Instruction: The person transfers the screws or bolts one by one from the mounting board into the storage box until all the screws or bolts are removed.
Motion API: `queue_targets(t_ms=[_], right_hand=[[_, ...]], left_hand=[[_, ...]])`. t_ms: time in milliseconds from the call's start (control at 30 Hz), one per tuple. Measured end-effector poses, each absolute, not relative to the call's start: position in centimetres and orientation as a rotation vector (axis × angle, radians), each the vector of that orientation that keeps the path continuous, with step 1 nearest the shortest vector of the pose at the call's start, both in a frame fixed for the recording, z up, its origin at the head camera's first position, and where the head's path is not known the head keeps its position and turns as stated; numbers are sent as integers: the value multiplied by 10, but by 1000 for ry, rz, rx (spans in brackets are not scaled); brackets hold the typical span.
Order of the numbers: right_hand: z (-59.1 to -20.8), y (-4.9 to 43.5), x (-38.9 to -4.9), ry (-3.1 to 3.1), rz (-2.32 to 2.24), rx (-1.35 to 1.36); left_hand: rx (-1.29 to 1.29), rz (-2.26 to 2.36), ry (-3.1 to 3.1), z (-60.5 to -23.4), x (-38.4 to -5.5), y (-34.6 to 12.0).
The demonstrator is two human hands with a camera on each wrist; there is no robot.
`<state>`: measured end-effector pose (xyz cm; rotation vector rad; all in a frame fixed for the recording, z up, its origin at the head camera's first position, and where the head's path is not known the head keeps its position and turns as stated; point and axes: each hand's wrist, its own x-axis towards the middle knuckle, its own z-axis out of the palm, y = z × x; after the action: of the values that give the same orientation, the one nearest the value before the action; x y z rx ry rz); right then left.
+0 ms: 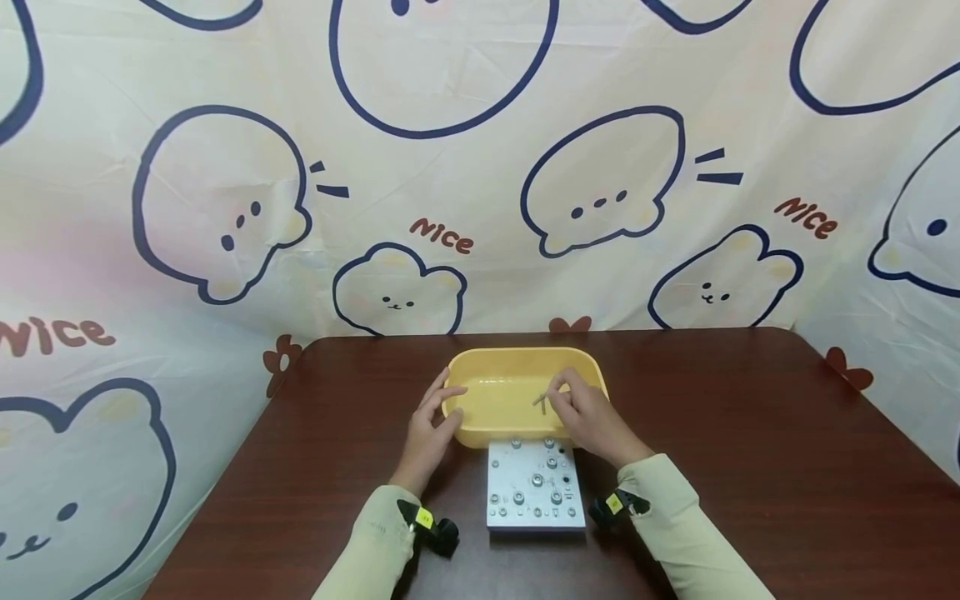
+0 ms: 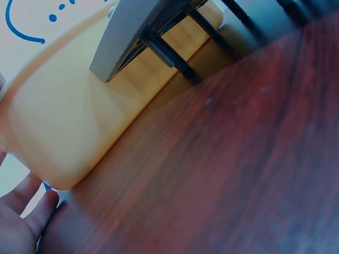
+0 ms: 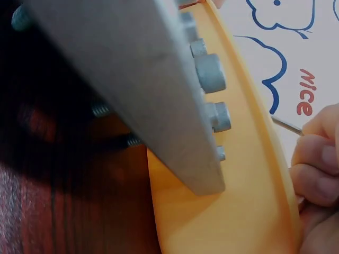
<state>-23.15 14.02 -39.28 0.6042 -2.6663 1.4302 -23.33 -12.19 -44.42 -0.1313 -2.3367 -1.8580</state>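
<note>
Pinching a thin metal piece (image 3: 286, 125) over a yellow tray (image 1: 487, 400)

The right hand (image 1: 592, 417) has its fingers curled in and closed on the thin metal piece, which shows above the right half of the tray's interior. In the head view a slanting strip meets a short upright one; whether that is a single bent piece or two cannot be told, nor whether it touches the tray's bottom.

The left hand (image 1: 429, 425) lies at the left end of the tray, its fingers spread and only slightly bent, the index finger reaching over the rim. It has hold of nothing else.

On the near side of the tray sits a silver metal plate (image 1: 534, 492), set with round-headed bolts (image 1: 557, 497) of several sizes. Threaded shafts (image 2: 204, 24) show beneath it in the left wrist view. Tray and plate both rest on a dark reddish-brown surface (image 1: 322, 467).

Pale sleeves (image 1: 667, 500) cover both arms, with a small black device (image 1: 444, 537) at each wrist. Behind hangs a light cloth (image 1: 502, 183) printed with blue-outlined cartoon figures and the word "Nice".
</note>
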Motion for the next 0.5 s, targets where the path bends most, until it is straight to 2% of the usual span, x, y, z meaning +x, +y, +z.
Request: queue_targets(t_ms=[500], right_hand=[[-392,140,-231,-2673,1381,549]], left_hand=[[-142,-1847,-2326,-446,-234,-121]])
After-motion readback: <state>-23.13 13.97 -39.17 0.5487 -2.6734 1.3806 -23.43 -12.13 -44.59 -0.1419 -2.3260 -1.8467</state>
